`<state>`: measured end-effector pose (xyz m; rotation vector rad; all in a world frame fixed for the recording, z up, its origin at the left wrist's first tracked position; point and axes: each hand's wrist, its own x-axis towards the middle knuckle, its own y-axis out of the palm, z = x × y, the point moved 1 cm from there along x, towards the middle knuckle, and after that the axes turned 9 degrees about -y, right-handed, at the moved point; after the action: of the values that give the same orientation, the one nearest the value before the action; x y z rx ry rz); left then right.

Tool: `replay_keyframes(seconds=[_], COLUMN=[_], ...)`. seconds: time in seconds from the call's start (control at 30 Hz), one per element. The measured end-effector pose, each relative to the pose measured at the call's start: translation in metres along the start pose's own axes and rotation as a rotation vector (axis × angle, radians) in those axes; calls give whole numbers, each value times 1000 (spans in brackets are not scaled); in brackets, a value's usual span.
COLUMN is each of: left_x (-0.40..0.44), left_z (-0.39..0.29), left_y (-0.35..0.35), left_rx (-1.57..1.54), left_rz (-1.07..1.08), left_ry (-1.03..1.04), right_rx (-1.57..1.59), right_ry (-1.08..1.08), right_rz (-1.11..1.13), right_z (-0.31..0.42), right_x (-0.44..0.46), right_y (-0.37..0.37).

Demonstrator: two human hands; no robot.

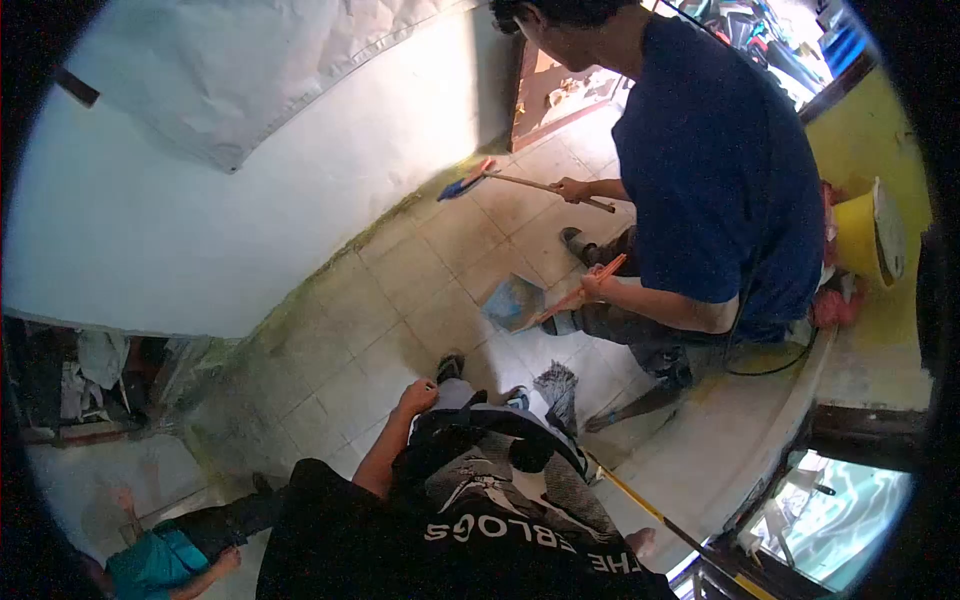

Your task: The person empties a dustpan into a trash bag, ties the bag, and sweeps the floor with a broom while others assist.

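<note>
My left hand (418,396) hangs beside my thigh with its fingers curled in, and I see nothing in it. Low on the right, my right hand (640,543) shows only in part, close to a yellow pole (640,498); its fingers are too unclear to make out. A grey string mop head (558,388) rests on the tiles by my foot, near the pole's upper end. Facing me, a person in a navy shirt (715,170) holds a broom (465,183) against the wall's base and a dustpan (515,303) with an orange handle.
A white wall (150,240) runs along the left side of the tiled floor (370,300). At the right, a yellow bucket (868,235) stands on a ledge behind the co-worker. Another person in a teal shirt (160,562) is at the lower left.
</note>
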<state>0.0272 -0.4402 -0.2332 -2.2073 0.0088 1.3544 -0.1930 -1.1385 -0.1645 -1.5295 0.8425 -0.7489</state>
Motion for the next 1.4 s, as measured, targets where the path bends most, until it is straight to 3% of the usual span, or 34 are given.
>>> replay_keyframes(seconds=[0.23,0.37,0.57,0.93,1.03,1.13,1.23,1.37,1.4], left_x=[17,19,25,12,14,13,1,6,6], left_z=[4,7,16,23,30,32,26,38,40], left_y=[-9,-11,-16,-20,-19,-19,-27,-21,-20], left_rx=[-29,-65,2,-110,-116,-83,-95,-124,-130], left_rz=[20,19,29,14,28,39,61,45,35], left_ry=[43,-15,69,-53,-6,-27,-72,-64,-61], right_rx=[-138,-162,-211,-366,-387,-153,-76,-159,-169], right_ry=[-234,-264,-359,-478,-505,-525,-292,-376,-422], right_rz=[158,175,249,368,362,271,117,68,184], right_z=[13,23,62,84,92,136,100,103,102], right_x=[-11,-7,8,22,32,-16,16,8,11], right_y=[22,28,41,60,76,-4,69,60,58])
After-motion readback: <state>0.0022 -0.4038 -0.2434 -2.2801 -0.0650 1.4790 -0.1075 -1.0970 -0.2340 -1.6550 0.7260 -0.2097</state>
